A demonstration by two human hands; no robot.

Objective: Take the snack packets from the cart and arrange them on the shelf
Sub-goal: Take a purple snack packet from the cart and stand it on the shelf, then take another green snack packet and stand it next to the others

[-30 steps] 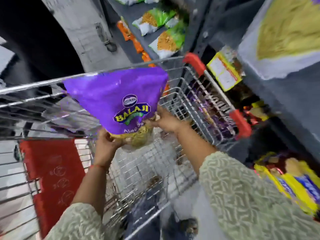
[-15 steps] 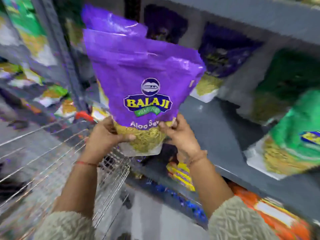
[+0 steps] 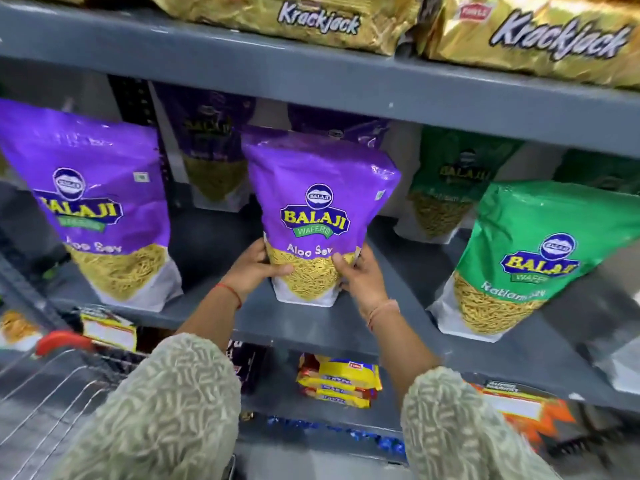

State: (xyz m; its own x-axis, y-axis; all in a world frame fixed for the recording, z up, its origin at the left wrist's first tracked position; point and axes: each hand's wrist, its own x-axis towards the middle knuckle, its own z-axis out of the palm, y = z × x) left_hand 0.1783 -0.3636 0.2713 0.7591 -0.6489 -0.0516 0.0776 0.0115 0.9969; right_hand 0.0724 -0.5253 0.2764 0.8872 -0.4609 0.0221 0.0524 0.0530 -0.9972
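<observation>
Both hands — left hand (image 3: 254,268), right hand (image 3: 360,275) — are clamped on the lower sides of a purple packet (image 3: 317,216). It stands upright on the grey shelf (image 3: 263,320), between another purple packet (image 3: 93,202) and a green packet (image 3: 519,258) — the cart (image 3: 62,375) at lower left.

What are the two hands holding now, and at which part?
Both hands, left and right, hold one upright purple Balaji Aloo Sev packet by its lower sides.
</observation>
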